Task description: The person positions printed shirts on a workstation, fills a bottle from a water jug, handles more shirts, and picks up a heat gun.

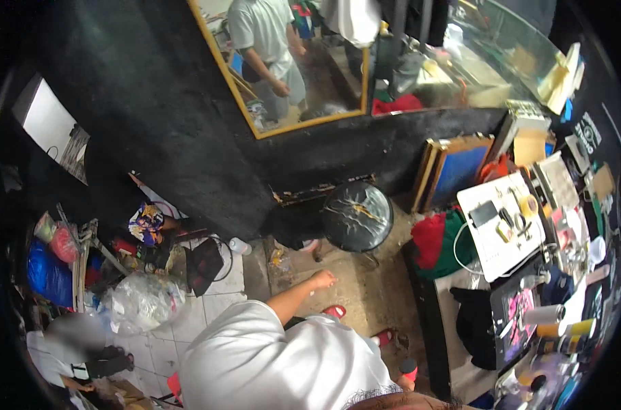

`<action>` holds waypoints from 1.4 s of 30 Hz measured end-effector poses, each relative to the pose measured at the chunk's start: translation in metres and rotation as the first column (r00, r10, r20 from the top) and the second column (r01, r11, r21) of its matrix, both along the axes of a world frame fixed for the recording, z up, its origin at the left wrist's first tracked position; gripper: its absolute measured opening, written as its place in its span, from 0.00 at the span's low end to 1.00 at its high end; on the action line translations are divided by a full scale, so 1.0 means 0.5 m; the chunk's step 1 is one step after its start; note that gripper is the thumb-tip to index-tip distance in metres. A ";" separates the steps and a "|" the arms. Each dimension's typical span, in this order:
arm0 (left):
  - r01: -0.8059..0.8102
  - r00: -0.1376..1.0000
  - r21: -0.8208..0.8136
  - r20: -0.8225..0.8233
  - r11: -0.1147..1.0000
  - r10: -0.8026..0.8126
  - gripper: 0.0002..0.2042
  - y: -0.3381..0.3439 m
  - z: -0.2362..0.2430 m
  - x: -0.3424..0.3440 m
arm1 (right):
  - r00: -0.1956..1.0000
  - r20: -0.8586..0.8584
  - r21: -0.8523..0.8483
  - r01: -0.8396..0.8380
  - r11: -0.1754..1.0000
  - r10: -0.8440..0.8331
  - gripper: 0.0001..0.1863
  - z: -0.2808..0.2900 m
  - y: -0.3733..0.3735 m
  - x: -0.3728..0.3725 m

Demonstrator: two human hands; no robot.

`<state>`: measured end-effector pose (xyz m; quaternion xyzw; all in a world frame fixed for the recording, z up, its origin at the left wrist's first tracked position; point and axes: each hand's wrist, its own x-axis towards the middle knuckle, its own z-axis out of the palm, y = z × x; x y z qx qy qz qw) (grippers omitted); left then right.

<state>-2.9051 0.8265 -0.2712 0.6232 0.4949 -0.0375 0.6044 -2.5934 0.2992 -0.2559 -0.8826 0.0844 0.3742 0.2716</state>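
Observation:
My left arm reaches out from a white sleeve over the brown floor. At its end, my left hand (322,279) has its fingers curled in, and nothing shows in them. The hand is nearest to the round black stool (358,216), apart from it, and the stool's seat is cracked. At the lower edge, my right hand (406,384) is closed around a red cylinder with a dark top (409,369); its exact kind is unclear. Much of that hand is hidden. Red slippers (334,311) are on my feet below.
A cluttered workbench runs along the right, with a white board (501,225) and black cloth (475,328). Framed screens (460,171) lean on the wall beside a yellow-framed mirror (310,116). Clear plastic bags (143,301) lie at left. Another person (58,348) is at lower left.

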 end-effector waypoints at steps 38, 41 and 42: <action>0.774 0.606 0.024 -0.321 0.633 -0.728 0.14 0.043 -0.047 -0.039 | 0.993 -0.005 -0.245 -0.117 0.962 0.120 0.09 0.179 -0.109 -0.411; 0.884 0.458 0.101 -0.383 0.457 -0.802 0.14 0.006 -0.035 -0.025 | 0.921 -0.148 -0.251 0.318 0.914 -0.360 0.11 0.064 -0.177 -0.442; 0.789 0.546 -0.029 -0.422 0.613 -0.724 0.15 -0.011 -0.035 -0.017 | 0.920 -0.155 -0.227 0.321 0.919 -0.359 0.12 0.069 -0.183 -0.448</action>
